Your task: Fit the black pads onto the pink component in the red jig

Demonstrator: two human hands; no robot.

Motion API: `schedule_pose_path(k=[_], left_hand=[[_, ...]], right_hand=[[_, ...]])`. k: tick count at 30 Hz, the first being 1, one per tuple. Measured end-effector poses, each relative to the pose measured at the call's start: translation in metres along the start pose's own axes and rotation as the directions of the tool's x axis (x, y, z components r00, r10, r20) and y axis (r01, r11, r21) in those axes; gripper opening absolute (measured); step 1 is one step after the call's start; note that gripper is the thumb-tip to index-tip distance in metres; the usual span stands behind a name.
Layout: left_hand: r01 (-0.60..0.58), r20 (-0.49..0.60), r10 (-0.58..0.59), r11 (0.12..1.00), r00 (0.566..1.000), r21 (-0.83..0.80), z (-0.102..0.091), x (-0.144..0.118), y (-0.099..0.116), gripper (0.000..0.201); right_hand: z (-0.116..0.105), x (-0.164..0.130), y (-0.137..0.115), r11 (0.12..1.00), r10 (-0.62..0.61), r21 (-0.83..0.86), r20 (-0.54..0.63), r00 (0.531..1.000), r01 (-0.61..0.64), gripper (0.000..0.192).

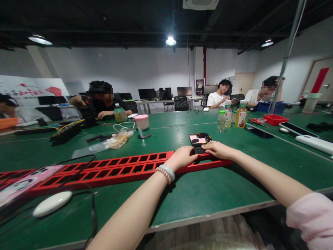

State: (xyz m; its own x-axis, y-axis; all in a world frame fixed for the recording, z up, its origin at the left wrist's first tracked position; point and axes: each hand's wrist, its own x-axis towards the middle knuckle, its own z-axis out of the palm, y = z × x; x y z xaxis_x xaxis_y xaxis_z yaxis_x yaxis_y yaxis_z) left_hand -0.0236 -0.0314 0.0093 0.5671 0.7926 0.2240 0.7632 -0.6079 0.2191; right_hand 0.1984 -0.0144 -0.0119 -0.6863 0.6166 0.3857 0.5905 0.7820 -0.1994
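Note:
A long red frame (pixel 145 169) with two rows of square openings lies across the table. Near its right end, a small flat black piece (pixel 199 150) sits between my two hands. My left hand (pixel 184 156) has its fingers closed at the piece's left end, with a bracelet and a bangle on the wrist. At the opposite end, my right hand (pixel 218 149) pinches the piece, its fingers pointing left. Just behind them stands a small open box (pixel 191 139) holding loose black parts. My fingers partly hide the piece and the frame beneath.
A pink-lidded glass jar (pixel 142 126), plastic bags (pixel 114 141) and drink bottles (pixel 240 115) stand or lie farther back. On the left, a pink-patterned phone (pixel 28 182), a white oval object (pixel 52 203) and black cables overlap the frame's area. Several people sit across the table.

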Motion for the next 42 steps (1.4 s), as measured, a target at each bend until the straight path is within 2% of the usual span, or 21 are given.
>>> schedule_pose_path(k=[5,10,14,20,23,26,31,35,39,42], left_hand=[[0.014,-0.015,-0.014,1.000,1.000,0.010,0.003,0.000,-0.001,0.037],[0.025,-0.017,-0.024,1.000,1.000,0.019,0.005,0.000,-0.001,0.037],[0.026,-0.015,-0.025,0.999,1.000,0.024,0.003,-0.001,-0.001,0.037],[0.015,-0.021,-0.014,0.999,1.000,0.039,0.004,-0.002,-0.002,0.037],[0.018,-0.024,-0.017,0.998,1.000,0.053,0.005,-0.002,-0.004,0.038],[0.015,-0.019,-0.014,0.998,1.000,0.064,0.005,-0.003,-0.004,0.037],[0.010,-0.011,-0.009,0.998,1.000,0.067,0.004,-0.003,-0.002,0.035],[0.032,-0.006,-0.032,0.998,0.999,0.062,0.003,-0.002,-0.001,0.036],[0.047,0.006,-0.047,0.998,0.999,0.048,0.002,-0.002,-0.001,0.036],[0.051,0.017,-0.052,0.998,0.999,0.037,0.002,-0.002,-0.002,0.037]], right_hand=[[0.004,-0.002,-0.002,0.999,0.034,-0.008,-0.029,0.999,-0.034,0.029],[0.008,-0.004,-0.002,0.998,0.059,0.039,-0.131,0.990,-0.055,0.035],[0.007,0.010,0.002,0.997,0.075,0.001,-0.192,0.978,-0.077,0.033],[0.002,0.059,0.013,0.978,0.170,-0.115,-0.063,0.983,-0.176,0.030],[0.005,0.081,0.018,0.962,0.251,-0.117,0.012,0.968,-0.248,0.033],[0.011,0.095,0.024,0.956,0.280,-0.109,0.070,0.958,-0.271,0.031],[0.019,0.101,0.031,0.953,0.291,-0.109,0.090,0.952,-0.281,0.027],[0.020,0.101,0.036,0.949,0.303,-0.121,0.086,0.949,-0.292,0.031],[0.008,0.098,0.037,0.959,0.267,-0.119,0.056,0.962,-0.259,0.039],[-0.005,0.088,0.032,0.968,0.245,-0.051,0.009,0.969,-0.245,0.042]])
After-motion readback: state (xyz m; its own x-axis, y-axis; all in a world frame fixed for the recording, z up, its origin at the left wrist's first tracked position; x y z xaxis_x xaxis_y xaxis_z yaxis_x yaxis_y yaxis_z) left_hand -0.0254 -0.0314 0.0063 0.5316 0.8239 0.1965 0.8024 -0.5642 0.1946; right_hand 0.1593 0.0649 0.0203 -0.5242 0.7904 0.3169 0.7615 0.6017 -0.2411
